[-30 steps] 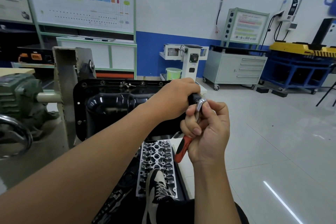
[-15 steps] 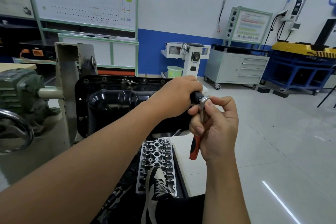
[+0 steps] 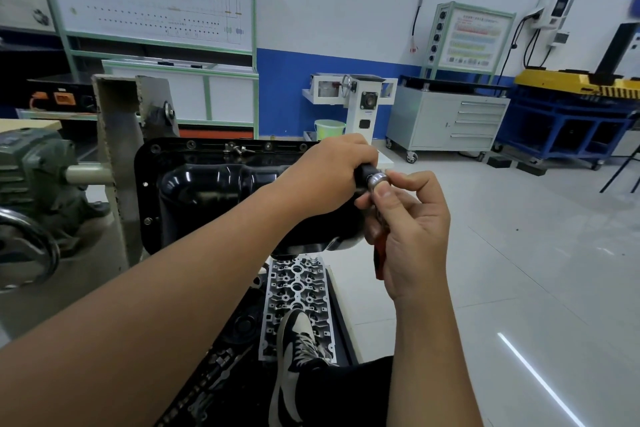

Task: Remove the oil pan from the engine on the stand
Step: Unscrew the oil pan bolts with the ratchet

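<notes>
The glossy black oil pan (image 3: 204,184) faces me, bolted by its flange to the engine on the stand (image 3: 117,156). Several bolts line its top and left edges. My left hand (image 3: 325,177) grips a black socket or extension at the pan's right edge. My right hand (image 3: 412,229) holds a ratchet with a red and black handle (image 3: 380,255); its thumb and forefinger pinch the chrome head (image 3: 376,179) where it meets the black piece. The bolt under the tool is hidden by my hands.
A green gearbox with a handwheel (image 3: 31,184) sits at the left of the stand. A cylinder head (image 3: 298,291) lies on the lower tray beside my shoe (image 3: 294,350). A grey drawer cabinet (image 3: 450,121) and a blue bench (image 3: 568,121) stand far right across open floor.
The ratchet handle has swung from slanting down-left to hanging nearly straight down behind my right hand. My left hand keeps its grip at the pan's right edge.
</notes>
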The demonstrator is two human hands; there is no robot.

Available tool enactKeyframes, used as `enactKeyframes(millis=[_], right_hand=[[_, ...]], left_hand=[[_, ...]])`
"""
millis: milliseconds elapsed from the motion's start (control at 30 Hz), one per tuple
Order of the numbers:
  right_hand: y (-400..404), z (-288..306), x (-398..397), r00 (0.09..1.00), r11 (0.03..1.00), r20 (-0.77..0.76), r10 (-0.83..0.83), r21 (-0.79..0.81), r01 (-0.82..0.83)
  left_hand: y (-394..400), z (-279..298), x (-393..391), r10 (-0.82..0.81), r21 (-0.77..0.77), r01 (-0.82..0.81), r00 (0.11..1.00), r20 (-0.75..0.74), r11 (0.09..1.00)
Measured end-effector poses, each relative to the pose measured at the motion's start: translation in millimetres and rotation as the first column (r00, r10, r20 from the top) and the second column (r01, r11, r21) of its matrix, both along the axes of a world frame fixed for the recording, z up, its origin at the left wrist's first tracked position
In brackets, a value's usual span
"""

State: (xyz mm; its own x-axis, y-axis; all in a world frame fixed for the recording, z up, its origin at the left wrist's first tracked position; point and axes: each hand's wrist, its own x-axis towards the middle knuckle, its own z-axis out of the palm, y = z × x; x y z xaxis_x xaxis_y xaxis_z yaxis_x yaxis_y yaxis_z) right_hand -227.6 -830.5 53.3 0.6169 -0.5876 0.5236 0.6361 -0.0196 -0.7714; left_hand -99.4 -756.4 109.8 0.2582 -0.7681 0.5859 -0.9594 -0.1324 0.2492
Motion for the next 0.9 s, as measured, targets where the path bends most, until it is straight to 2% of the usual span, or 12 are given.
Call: enactKeyframes(millis=[267, 400, 667, 800, 900], right_hand=[[1, 0, 5, 0.998, 0.997, 0.057, 0.015, 0.075, -0.02], [12, 0, 8, 0.989, 0.967, 0.136, 0.049, 0.242, -0.082], [40, -3, 23, 0.984, 0.88, 0.171, -0.057, 0.473, -0.031], [32, -3, 21, 0.99, 0.935, 0.1, -0.094, 0.351, 0.054], [27, -6, 22, 0.963, 0.962, -0.057, -0.262, 0.067, 0.265]], left_hand=[[1, 0, -2, 0.009, 0.013, -0.01, 0.999, 0.034, 1.0], [2, 1, -3, 0.005, 0.011, -0.005, 0.998, 0.059, 1.0], [2, 1, -3, 0.001, 0.019, -0.002, 0.998, 0.06, 1.0], [1, -1, 0, 0.002, 0.013, -0.003, 0.998, 0.066, 1.0], [-2, -3, 0, 0.008, 0.0, -0.008, 0.998, 0.064, 1.0]])
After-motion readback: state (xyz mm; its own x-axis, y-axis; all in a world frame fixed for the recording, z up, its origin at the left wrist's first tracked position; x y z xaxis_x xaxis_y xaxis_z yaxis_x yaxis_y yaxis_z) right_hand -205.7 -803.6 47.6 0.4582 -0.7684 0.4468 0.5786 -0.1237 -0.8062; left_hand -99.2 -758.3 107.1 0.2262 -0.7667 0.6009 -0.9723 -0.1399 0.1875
